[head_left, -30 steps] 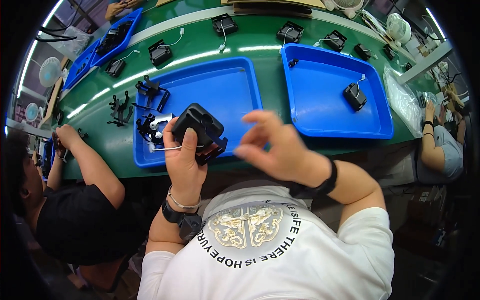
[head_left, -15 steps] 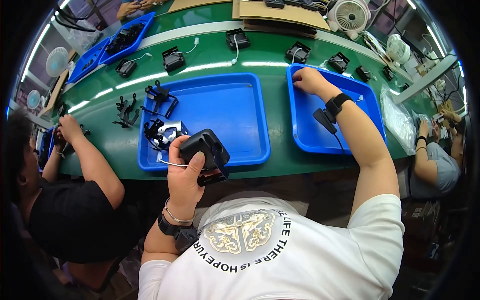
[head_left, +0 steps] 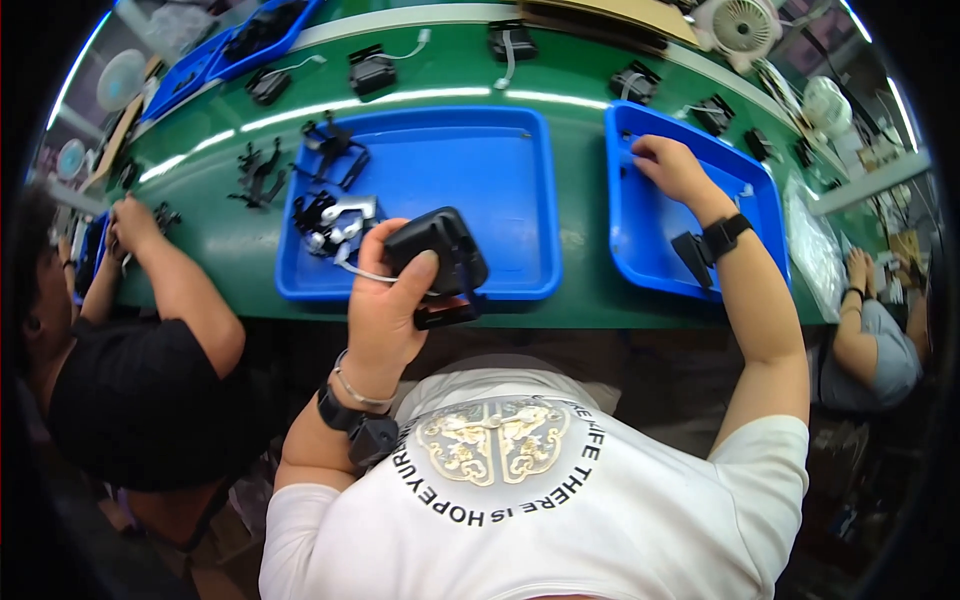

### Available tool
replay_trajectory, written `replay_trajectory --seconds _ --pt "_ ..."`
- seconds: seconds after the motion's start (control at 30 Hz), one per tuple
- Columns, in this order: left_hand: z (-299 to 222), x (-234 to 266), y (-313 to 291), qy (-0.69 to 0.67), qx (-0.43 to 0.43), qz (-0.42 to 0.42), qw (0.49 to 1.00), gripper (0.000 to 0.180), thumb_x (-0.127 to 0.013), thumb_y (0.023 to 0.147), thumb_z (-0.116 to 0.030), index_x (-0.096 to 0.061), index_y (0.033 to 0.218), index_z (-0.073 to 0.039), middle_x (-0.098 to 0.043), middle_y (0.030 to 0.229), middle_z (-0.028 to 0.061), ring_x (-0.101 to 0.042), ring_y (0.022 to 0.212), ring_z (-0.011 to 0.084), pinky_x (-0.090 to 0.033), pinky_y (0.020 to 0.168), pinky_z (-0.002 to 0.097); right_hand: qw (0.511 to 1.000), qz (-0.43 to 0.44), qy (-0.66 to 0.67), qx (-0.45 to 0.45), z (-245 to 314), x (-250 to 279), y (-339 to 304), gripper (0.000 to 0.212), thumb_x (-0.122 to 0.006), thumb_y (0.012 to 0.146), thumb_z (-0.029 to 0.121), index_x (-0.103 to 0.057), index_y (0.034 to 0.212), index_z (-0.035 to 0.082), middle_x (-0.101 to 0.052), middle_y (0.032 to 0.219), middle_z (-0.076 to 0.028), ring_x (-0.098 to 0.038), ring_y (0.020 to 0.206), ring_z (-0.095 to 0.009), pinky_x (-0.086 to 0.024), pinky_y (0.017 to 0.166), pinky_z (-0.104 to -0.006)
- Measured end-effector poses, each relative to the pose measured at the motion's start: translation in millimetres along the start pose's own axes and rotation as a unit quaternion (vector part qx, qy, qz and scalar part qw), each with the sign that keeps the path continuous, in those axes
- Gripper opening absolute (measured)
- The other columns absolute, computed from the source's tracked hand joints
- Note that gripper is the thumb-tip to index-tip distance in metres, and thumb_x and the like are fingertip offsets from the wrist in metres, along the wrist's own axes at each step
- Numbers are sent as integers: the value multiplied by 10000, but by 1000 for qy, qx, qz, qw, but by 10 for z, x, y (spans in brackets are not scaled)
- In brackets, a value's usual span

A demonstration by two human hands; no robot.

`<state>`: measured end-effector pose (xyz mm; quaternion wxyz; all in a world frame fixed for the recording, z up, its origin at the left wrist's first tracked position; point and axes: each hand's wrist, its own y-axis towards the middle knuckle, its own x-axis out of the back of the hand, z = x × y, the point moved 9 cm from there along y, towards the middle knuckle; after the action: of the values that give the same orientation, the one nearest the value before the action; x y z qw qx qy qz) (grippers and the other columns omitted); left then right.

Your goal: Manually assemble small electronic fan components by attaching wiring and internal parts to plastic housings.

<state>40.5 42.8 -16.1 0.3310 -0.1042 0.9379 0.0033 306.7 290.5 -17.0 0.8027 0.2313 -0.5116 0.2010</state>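
Over the near edge of the green worktop [head_left: 230,250], seen from the head camera, the left hand [head_left: 385,310] is closed around a black boxy device [head_left: 440,262] — fingers wrapped over its top, a thin white cable trailing from it. That device hangs just above the front rim of the middle blue tray [head_left: 480,170], where a small cluster of black and metal parts [head_left: 330,220] lies at the tray's left end. The right hand [head_left: 668,168] reaches well apart into the right blue tray [head_left: 655,262], fingers bent down onto its floor — whether it grips anything, I cannot tell. A black wristband sits on that arm. At left, another person in a black shirt [head_left: 130,400] works at the same worktop
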Motion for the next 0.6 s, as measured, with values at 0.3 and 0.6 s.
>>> replay_trajectory --seconds 0.3,0.6 --pt "-5 7 -19 32 -6 -7 999 375 -605 841 -110 -386 1146 -109 -557 1002 77 -629 831 193 -574 578 313 995 82 59 8 345 -108 -25 240 -625 728 68 -591 962 31 -616 836 -124 -600 773 -259 -480 710 -330" --pt "13 -22 -71 -2 12 11 1000 380 -605 835 -75 -379 1140 -105 -550 1015 82 -626 848 197 -583 600 328 993 35 -48 100 364 -139 -45 212 -586 702 73 -581 909 23 -588 800 -177 -583 728 -311 -469 663 -374"
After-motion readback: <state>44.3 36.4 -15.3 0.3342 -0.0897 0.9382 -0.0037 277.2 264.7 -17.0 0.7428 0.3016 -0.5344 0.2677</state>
